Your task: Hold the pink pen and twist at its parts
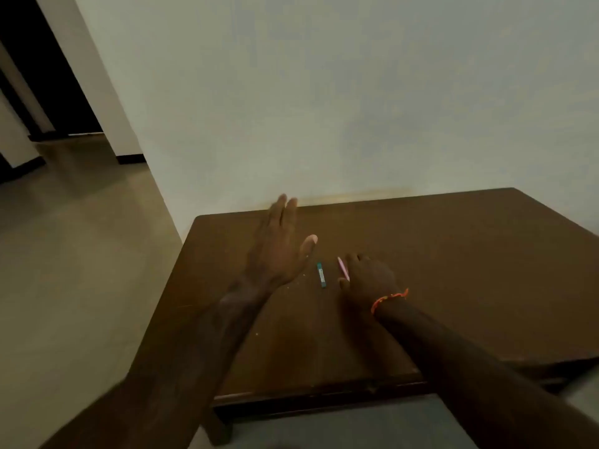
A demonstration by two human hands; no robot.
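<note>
A dark wooden table [453,286] stands against a pale wall [324,92], beside a beige floor [81,254].

My left hand [278,244] is stretched forward, palm turned inward, fingers straight and together with the thumb spread wide. My right hand [368,275] lies lower, knuckles up, fingers curled downward, and an orange thread [389,298] circles its wrist.

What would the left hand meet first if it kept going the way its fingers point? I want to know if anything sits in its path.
The left hand points over the far edge of the table toward the wall. Nothing lies between, so probably the wall, though depth is unclear.
</note>
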